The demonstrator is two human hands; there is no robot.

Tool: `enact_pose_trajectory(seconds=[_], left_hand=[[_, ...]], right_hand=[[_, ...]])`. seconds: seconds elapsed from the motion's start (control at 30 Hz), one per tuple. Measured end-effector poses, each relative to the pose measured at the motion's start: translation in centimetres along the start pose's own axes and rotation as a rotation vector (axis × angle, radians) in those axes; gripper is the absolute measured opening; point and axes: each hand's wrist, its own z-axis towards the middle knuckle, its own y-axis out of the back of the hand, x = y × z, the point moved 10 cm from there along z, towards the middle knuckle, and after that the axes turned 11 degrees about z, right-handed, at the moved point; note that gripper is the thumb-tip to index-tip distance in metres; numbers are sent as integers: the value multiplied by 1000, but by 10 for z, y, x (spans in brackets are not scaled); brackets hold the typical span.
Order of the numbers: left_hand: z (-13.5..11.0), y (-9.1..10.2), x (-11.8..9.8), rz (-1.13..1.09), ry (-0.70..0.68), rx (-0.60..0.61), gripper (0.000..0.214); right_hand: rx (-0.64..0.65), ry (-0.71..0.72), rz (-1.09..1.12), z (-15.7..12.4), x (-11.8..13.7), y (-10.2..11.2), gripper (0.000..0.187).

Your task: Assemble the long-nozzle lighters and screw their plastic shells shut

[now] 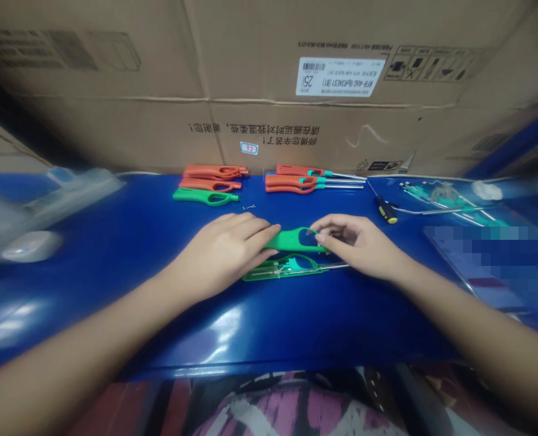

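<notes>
A green lighter shell half (291,240), with a finger-hole at its right end, is held level between both my hands. My left hand (232,248) grips its left end, fingers closed along the top. The thumb and fingers of my right hand (353,242) pinch the rim of the finger-hole at the right end. Just below lies the other half, an open green lighter body (284,267) with a teal trigger, inner parts and a metal rod pointing right. My right hand partly covers the rod's end.
Orange lighters with metal rods (291,183) and stacked orange (209,184) and green shells (200,195) line the back. Small screws (249,207) lie nearby. To the right are a screwdriver (385,211) and teal parts with rods (454,203). A cardboard wall (250,72) stands behind.
</notes>
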Motion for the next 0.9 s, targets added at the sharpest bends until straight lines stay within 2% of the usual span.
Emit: enact_pose_trajectory(seconds=[0.1, 0.2, 0.37, 0.57, 0.9], left_hand=[[-1, 1, -7, 2, -83, 41, 37], [-3, -6, -11, -72, -144, 142, 36], [-6, -11, -14, -148, -173, 235, 27], [-5, -9, -16, -204, -157, 230, 23], [-7, -21, -17, -183, -143, 296, 22]], right_hand=[[62, 107, -178, -4, 11, -7, 34], [146, 200, -336, -8, 16, -18, 36], [255, 276, -390, -11, 19, -34, 31], [329, 311, -367, -14, 23, -41, 26], [364, 275, -505, -13, 11, -45, 26]])
